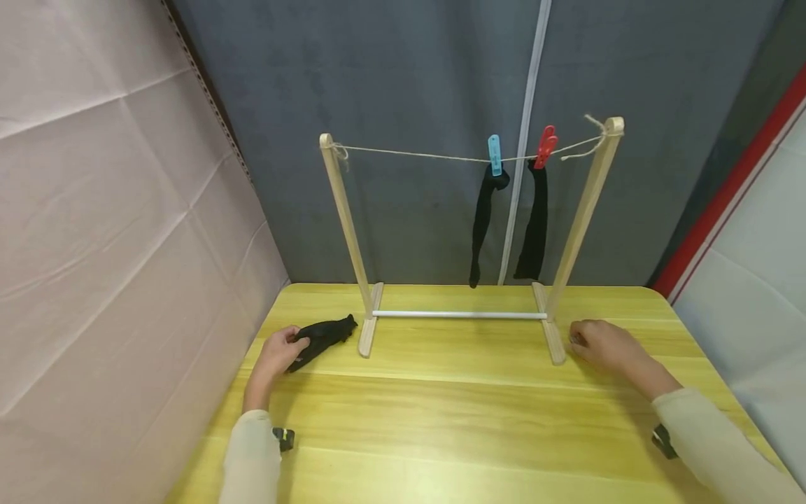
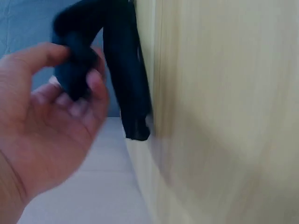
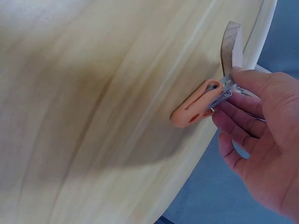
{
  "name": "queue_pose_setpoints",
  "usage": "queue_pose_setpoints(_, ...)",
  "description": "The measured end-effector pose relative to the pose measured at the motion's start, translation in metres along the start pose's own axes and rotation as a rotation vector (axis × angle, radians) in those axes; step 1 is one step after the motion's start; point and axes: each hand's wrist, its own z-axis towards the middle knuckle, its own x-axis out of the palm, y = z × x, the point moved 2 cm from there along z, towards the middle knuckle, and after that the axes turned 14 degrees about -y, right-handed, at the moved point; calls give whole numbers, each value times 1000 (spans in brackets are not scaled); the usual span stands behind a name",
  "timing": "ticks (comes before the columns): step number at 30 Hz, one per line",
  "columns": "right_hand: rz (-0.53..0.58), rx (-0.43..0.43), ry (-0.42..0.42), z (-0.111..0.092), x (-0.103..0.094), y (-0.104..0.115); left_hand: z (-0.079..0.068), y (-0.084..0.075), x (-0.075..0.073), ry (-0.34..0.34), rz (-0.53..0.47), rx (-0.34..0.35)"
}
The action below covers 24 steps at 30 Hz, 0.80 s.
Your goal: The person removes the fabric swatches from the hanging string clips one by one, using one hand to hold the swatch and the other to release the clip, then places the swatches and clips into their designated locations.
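The left grip (image 1: 275, 355) pinched a black cloth (image 1: 324, 339) at eight o'clock on the desk (image 1: 441, 434); the right grip (image 1: 606, 345), at four, pinched a grey peg (image 3: 227, 84) by an orange peg (image 3: 194, 106). Between them stood a rack (image 1: 585, 210), two hanging cloths (image 1: 535, 224) towards two o'clock.

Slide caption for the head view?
Left grip on a black cloth beside a wooden frame, its string carrying a blue peg and red peg.

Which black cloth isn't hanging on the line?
The black cloth in the left hand; another cloth hangs from the blue clothespin, a third cloth from the red clothespin.
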Motion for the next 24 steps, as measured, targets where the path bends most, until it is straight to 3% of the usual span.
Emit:
queue_pose_setpoints(4, 5, 4, -18, -4, 3, -3, -3, 3, -9, -20, 124, 8)
queue_pose_setpoints(11, 8, 18, -44, -12, 6, -7, -7, 6, -10, -67, 274, 50)
queue_pose_setpoints(17, 5, 27, -55, -20, 7, -11, -12, 10, -11, -53, 334, -11)
queue_pose_setpoints(24, -7, 52, -65, -27, 8, -16, -13, 3, -13, -67, 358, -17)
